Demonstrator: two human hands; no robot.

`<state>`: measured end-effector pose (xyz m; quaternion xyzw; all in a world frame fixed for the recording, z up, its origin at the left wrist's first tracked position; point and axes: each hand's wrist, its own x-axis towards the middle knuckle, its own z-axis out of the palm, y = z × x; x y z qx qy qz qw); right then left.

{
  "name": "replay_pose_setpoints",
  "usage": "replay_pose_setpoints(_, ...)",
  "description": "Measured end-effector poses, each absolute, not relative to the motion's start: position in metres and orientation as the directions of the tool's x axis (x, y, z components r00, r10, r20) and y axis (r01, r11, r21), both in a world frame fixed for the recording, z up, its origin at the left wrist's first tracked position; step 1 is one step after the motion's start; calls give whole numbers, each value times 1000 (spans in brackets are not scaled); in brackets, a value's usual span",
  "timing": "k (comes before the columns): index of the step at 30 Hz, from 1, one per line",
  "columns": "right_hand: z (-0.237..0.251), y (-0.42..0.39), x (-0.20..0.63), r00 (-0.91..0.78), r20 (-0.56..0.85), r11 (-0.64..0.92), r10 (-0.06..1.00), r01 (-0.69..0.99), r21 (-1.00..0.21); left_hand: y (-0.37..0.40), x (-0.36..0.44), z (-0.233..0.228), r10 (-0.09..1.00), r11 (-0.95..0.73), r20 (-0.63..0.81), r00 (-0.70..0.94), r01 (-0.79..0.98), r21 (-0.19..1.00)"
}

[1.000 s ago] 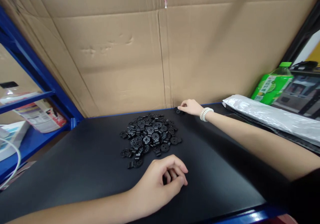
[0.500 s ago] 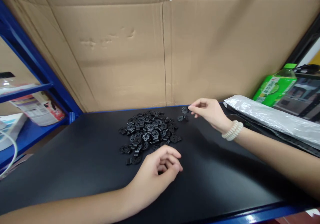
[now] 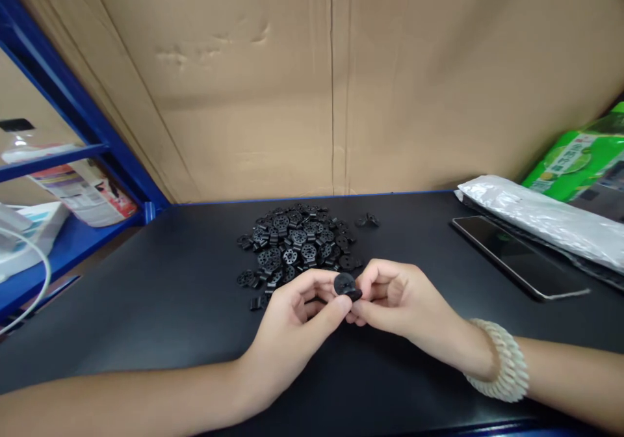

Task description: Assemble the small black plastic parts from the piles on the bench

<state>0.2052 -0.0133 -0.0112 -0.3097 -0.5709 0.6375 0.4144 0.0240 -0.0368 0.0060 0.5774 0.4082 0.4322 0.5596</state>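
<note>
A small round black plastic part with a short side tab is pinched between my two hands, above the table's near middle. My left hand is closed, its thumb and fingertips on the disc's left edge. On the tab side, my right hand grips the same part with thumb and forefinger; a coiled pale band circles that wrist. Just behind my hands lies a heap of similar black parts, many showing discs with small holes. A couple of loose black parts lie apart, right of the heap.
On the black tabletop, a phone lies at right beside a silvery plastic package and a green bottle. A blue shelf frame with a labelled container stands left. Cardboard closes the back.
My right hand has come back from the far right of the heap with a black part, meeting my left hand, which now also holds it. The view has shifted, uncovering the phone.
</note>
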Motion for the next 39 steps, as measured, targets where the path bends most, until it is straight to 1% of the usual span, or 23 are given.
replay_pose_setpoints(3, -11, -15, 203, -510, 23, -62, 860, -148, -987, -36, 22, 5, 964, -33, 31, 264, 2, 999)
replay_pose_setpoints(7, -8, -16, 203, -553, -14, -94, 833, -116, -989, -34, 20, 2, 960, -3, 7, 279, -15, 1000)
replay_pose_setpoints(13, -4, -16, 205, -541, 1, -26, 841, -43, -999, -32, 19, 1, 956, 47, -42, 290, -11, 999)
replay_pose_setpoints(17, -3, -18, 205, -511, 42, 37, 859, -21, -999, -36, 20, 0, 952, 47, -41, 304, -12, 999)
replay_pose_setpoints(19, -4, -19, 205, -512, 47, 43, 858, -20, -999, -39, 21, 0, 950, 42, -40, 309, 0, 999)
replay_pose_setpoints(22, -5, -19, 206, -552, 36, 23, 833, -30, -999, -37, 17, 10, 949, -7, -11, 314, 59, 998)
replay_pose_setpoints(24, -4, -17, 208, -563, 45, 42, 825, -19, -999, -27, 9, 26, 945, -128, 73, 318, 155, 979)
replay_pose_setpoints(26, -3, -14, 210, -541, 64, 76, 839, 1, -997, -9, -3, 45, 927, -302, 197, 320, 320, 898)
replay_pose_setpoints(27, -3, -13, 210, -526, 66, 81, 848, 6, -997, 1, -11, 55, 926, -342, 229, 301, 406, 848)
replay_pose_setpoints(28, -2, -11, 211, -511, 62, 74, 857, 3, -997, 11, -18, 63, 931, -344, 227, 286, 482, 806)
replay_pose_setpoints(29, -3, -10, 212, -501, 53, 58, 864, -5, -998, 20, -24, 69, 932, -341, 196, 305, 557, 757)
replay_pose_setpoints(31, -3, -9, 212, -494, 33, 23, 869, -26, -999, 32, -34, 75, 919, -354, 103, 382, 676, 647)
replay_pose_setpoints(33, -4, -9, 211, -498, 25, 7, 867, -39, -999, 37, -38, 74, 903, -376, 38, 428, 745, 552)
replay_pose_setpoints(34, -5, -9, 211, -503, 25, 6, 864, -40, -999, 36, -38, 72, 903, -392, 53, 427, 763, 514)
replay_pose_setpoints(35, -5, -9, 210, -504, 28, 10, 864, -38, -999, 34, -36, 69, 903, -412, 103, 417, 774, 481)
replay_pose_setpoints(37, -5, -8, 211, -493, 49, 41, 869, -27, -999, 24, -28, 63, 879, -475, 272, 391, 765, 435)
replay_pose_setpoints(39, -4, -3, 214, -453, 102, 116, 886, 3, -993, 9, -16, 55, 823, -560, 394, 410, 702, 439)
